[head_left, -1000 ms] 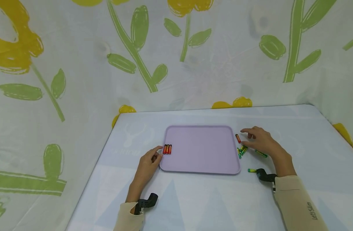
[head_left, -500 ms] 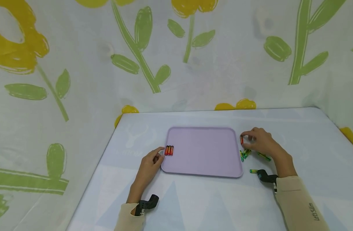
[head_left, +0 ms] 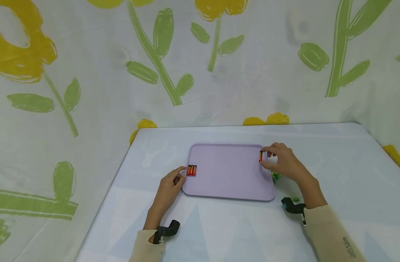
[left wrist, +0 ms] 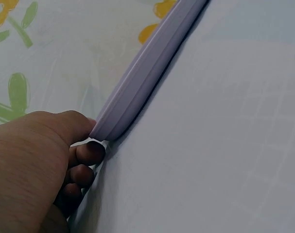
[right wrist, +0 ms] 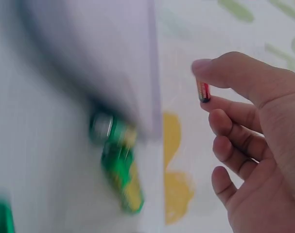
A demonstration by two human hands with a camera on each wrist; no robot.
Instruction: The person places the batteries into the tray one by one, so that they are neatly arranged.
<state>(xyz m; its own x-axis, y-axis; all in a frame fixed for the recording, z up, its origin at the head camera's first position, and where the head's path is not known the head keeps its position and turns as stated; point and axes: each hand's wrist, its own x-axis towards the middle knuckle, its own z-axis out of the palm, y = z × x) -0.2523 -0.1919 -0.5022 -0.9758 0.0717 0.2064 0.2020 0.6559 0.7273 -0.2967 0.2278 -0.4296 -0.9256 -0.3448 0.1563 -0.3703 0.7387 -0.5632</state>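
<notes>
Pinched between thumb and forefinger of my right hand (head_left: 281,160) is a red battery (head_left: 260,156) with black ends, held over the right side of the lilac tray (head_left: 229,171). The right wrist view shows this battery (right wrist: 203,91) upright between the two fingertips, its upper part hidden by the thumb. At the tray's left edge my left hand (head_left: 168,183) rests with thumb and forefinger against the rim, the other fingers loosely bent. Just inside that edge, red batteries (head_left: 191,170) lie side by side in a row. In the left wrist view, a fingertip meets the tray's rim (left wrist: 132,87).
Green batteries (head_left: 276,176) lie in a small heap by the tray's right edge, partly covered by the right hand. Another green battery (head_left: 295,199) is nearer, beside the right wrist camera (head_left: 292,206). A flower-printed curtain (head_left: 252,83) stands behind the pale table (head_left: 219,229).
My right hand has closed its fingertips on the red battery beside the tray, lifted it and carried it left over the tray. The left hand stays at the rim.
</notes>
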